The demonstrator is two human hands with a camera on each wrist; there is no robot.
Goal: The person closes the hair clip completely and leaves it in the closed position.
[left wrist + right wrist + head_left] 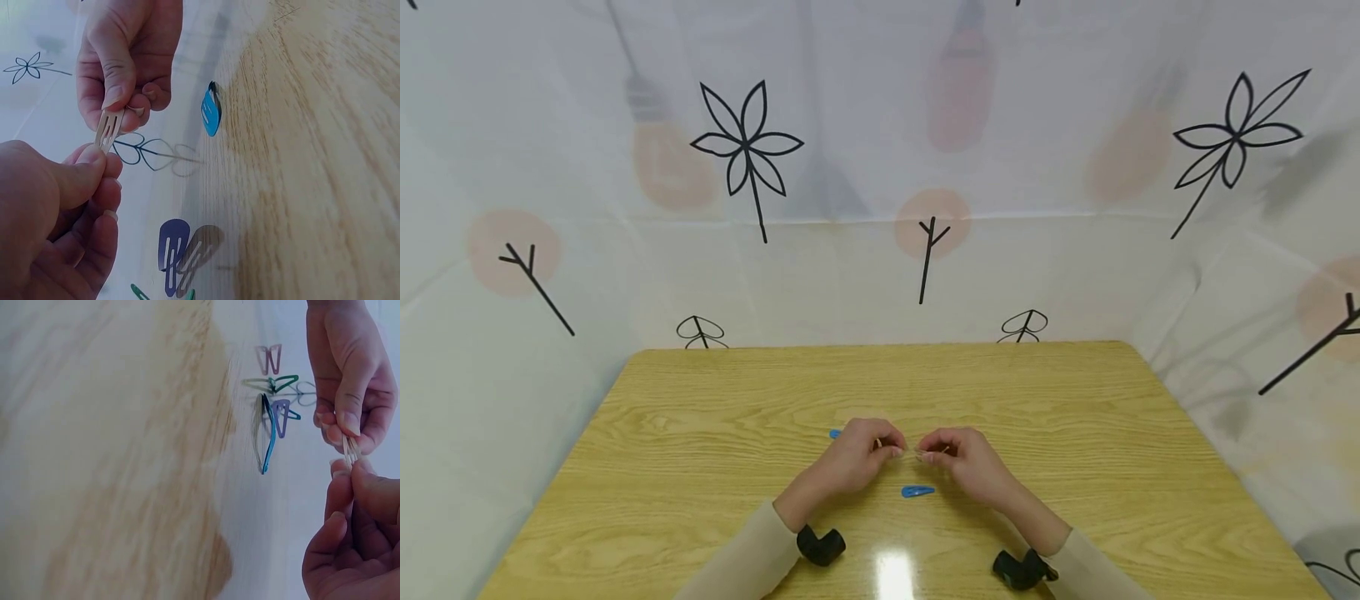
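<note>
A cream snap hair clip (108, 130) is stretched between both hands, held up over the wooden table. My left hand (853, 458) pinches one end between thumb and forefinger. At the other end, my right hand (973, 467) pinches it the same way, its fingers covering the tip. Slits in the clip show in both wrist views. A blue snap hair clip (917, 492) lies on the table, just nearer to me than the hands. Another blue clip (835, 434) peeks out from behind my left hand.
More snap clips lie on the table past the left hand: a purple one (281, 419), a green one (286, 382) and a pinkish one (275, 358). A white cloth (850, 275) with plant drawings hangs behind the table (715, 392). Black wrist mounts sit on both wrists.
</note>
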